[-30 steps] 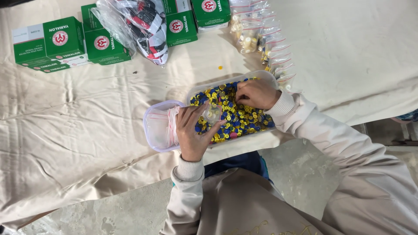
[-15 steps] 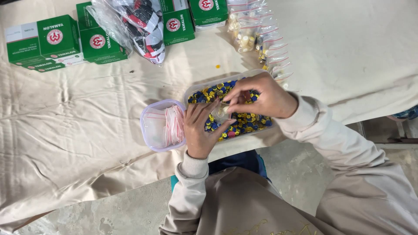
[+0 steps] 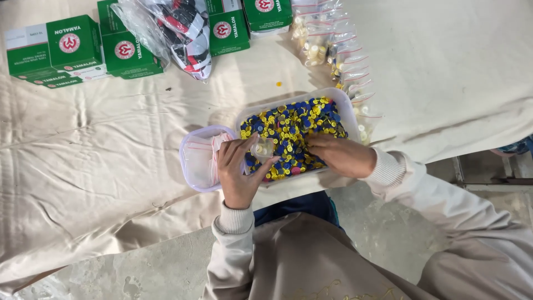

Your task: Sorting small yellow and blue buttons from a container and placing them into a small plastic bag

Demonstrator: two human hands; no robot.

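We note the right hand (image 3: pixel 341 156) now low over the near right part of the clear tub (image 3: pixel 351 111) of blue and yellow buttons (image 3: pixel 288 125), fingers curled down among them; half a second back it was raised beside the left hand at the small bag. Whether it pinches any button we cannot tell. The left hand (image 3: pixel 239 175) holds the small clear bag (image 3: pixel 262 148) up, pinched between thumb and fingers, over the tub's near left corner. We judge the right hand has gone back for more buttons.

Just left of the tub sits a smaller clear container (image 3: pixel 200 158) with empty little bags in it. Far right, a row of filled small bags (image 3: pixel 333 50) lies on the cloth.

Surface: a creased cream cloth (image 3: pixel 100 166) over a table. Along the far edge stand green boxes (image 3: pixel 72 47) and a plastic bag of red, black and white items (image 3: pixel 177 28). Near side shows pale stone flooring (image 3: pixel 150 266).
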